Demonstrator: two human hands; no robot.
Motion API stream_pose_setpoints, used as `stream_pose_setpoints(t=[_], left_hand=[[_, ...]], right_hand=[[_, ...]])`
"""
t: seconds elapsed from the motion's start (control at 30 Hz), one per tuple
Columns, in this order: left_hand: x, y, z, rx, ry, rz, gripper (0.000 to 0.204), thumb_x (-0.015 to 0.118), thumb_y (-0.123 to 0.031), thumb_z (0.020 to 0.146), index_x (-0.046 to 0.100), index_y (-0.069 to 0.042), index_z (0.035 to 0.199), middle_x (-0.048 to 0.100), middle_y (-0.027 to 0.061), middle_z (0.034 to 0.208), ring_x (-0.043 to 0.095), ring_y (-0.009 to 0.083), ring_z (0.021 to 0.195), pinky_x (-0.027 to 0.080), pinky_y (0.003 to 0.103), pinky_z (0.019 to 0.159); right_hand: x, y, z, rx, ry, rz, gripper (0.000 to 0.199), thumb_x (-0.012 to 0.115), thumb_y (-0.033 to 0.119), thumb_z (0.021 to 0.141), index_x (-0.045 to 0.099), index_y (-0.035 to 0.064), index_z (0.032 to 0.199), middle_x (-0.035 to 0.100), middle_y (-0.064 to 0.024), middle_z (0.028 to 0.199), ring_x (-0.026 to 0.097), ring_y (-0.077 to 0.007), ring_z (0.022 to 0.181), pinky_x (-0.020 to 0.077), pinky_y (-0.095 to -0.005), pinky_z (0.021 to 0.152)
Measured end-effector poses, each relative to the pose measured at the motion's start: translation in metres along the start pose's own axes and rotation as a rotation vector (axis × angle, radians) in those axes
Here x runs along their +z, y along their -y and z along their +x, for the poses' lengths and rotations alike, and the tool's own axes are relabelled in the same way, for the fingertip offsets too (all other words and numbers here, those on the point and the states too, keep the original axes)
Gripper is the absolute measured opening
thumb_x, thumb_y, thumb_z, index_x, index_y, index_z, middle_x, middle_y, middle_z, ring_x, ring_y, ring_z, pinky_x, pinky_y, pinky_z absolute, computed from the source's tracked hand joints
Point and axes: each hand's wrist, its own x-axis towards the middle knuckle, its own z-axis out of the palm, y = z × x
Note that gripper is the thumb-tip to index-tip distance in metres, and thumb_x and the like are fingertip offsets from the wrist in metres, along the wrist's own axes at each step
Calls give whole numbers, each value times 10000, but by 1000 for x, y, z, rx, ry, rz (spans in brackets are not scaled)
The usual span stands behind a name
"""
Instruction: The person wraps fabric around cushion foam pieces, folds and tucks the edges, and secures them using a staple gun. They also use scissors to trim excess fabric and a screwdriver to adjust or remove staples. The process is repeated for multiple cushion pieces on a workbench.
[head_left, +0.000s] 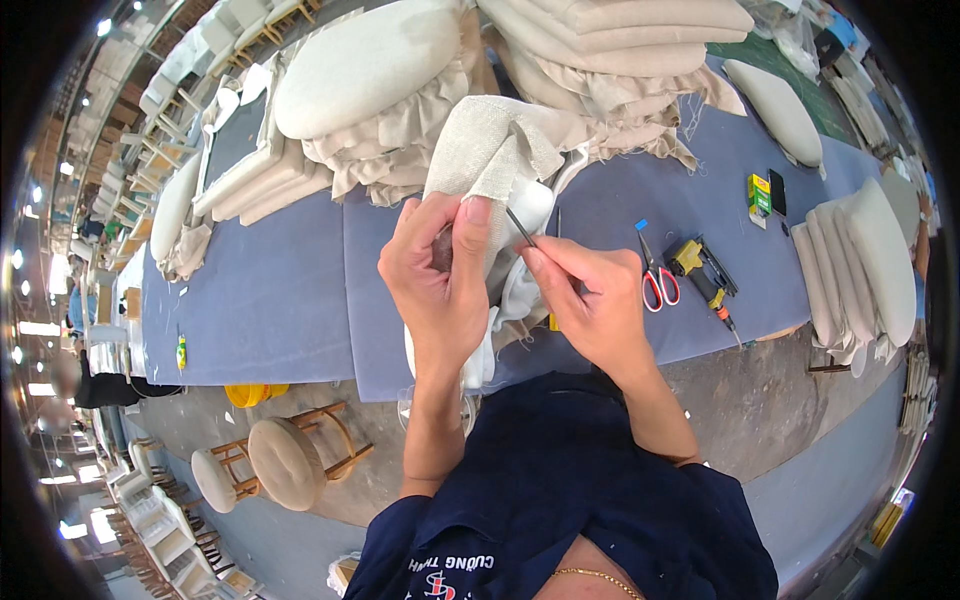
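A piece of beige woven fabric point(490, 145) is held up over the table in front of me. My left hand point(440, 270) is closed on its lower edge, thumb pressed on the cloth. In my right hand point(600, 300) is a thin dark rod point(519, 226), pinched between thumb and fingers. Its upper end meets the fabric edge beside my left thumb; whether it goes into the cloth I cannot tell. White soft material point(522, 285) hangs below the fabric, partly hidden by my hands.
Red-handled scissors point(657, 285) and a yellow-and-black staple gun point(705, 268) lie to the right on the blue-grey table point(260, 300). Beyond them are a small yellow-green box point(758, 198) and a black phone point(777, 192). Upholstered cushions point(368, 75) are piled at the back. Padded stools point(285, 462) stand left.
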Motion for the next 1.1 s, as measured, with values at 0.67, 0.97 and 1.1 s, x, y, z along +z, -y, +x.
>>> stream_pose_setpoints(t=[0.67, 0.97, 1.1], left_hand=[[2, -20, -16, 329, 367, 189, 127, 790, -76, 803, 666, -49, 805, 572, 18, 651, 460, 212, 580, 387, 364, 562], [66, 11, 97, 588, 1082, -369, 506, 892, -237, 639, 725, -63, 1083, 581, 159, 1393, 521, 315, 1280, 419, 390, 1047], [93, 8, 70, 286, 1292, -504, 515, 905, -201, 617, 717, -42, 1070, 714, 125, 1178, 651, 296, 1146, 474, 392, 1011]], right_hand=[[-15, -15, -16, -181, -81, 17, 53, 715, -33, 857, 706, -61, 901, 572, -107, 598, 562, -217, 472, 415, -317, 470], [-52, 0, -40, -208, -91, -134, 37, 731, -25, 838, 702, -44, 826, 550, -77, 556, 501, -201, 426, 366, -337, 444], [-59, -6, -57, -164, -265, -188, 84, 733, -6, 844, 691, -34, 777, 510, -66, 541, 463, -212, 414, 362, -333, 438]])
